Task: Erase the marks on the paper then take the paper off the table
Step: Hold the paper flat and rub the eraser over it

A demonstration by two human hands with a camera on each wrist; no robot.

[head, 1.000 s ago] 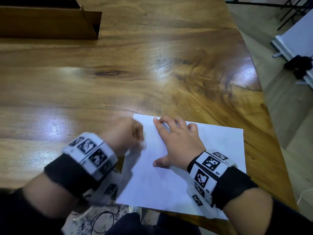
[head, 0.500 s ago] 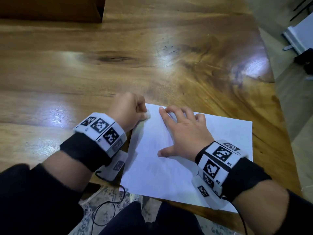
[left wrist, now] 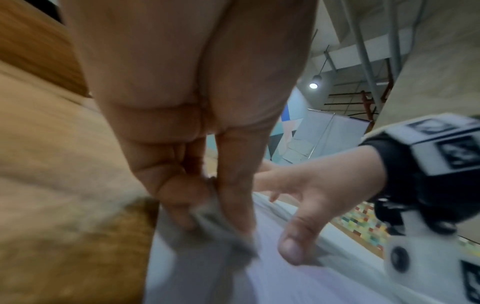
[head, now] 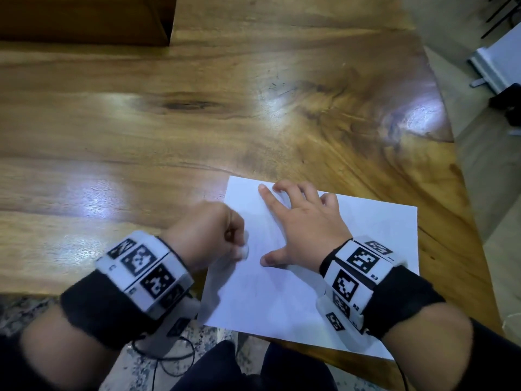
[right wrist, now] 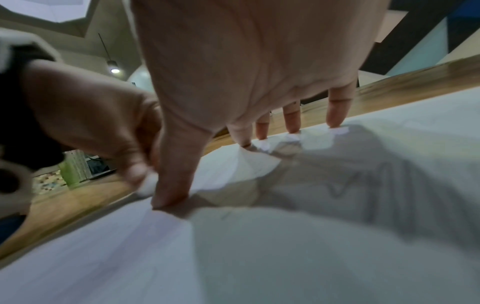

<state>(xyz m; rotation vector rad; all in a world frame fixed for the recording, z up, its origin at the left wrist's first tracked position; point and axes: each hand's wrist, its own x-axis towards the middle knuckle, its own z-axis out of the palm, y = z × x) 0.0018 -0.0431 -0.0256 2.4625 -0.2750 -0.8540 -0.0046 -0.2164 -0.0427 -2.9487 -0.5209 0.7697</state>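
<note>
A white sheet of paper (head: 282, 300) lies at the near right of the wooden table (head: 141, 136), its near edge overhanging. My left hand (head: 236, 244) is a fist at the sheet's left edge. It pinches a small white eraser (head: 243, 252) against the paper, just left of my right thumb. My right hand (head: 298, 221) lies spread on the sheet, its fingertips (right wrist: 335, 121) and thumb pressing it down. Faint zigzag pencil marks (right wrist: 376, 195) show under the right palm. The left wrist view shows the eraser (left wrist: 215, 224) between finger and thumb, blurred.
A brown wooden box (head: 84, 21) stands at the far left of the table. The table's right edge (head: 465, 215) runs close beside the paper, with floor and a white stand (head: 496, 66) beyond. A thin cable (head: 158, 359) hangs below the near edge.
The left hand has slid the eraser along the paper's left side, from near the far corner back toward me, down to my right thumb. The right hand stays pressed on the sheet.
</note>
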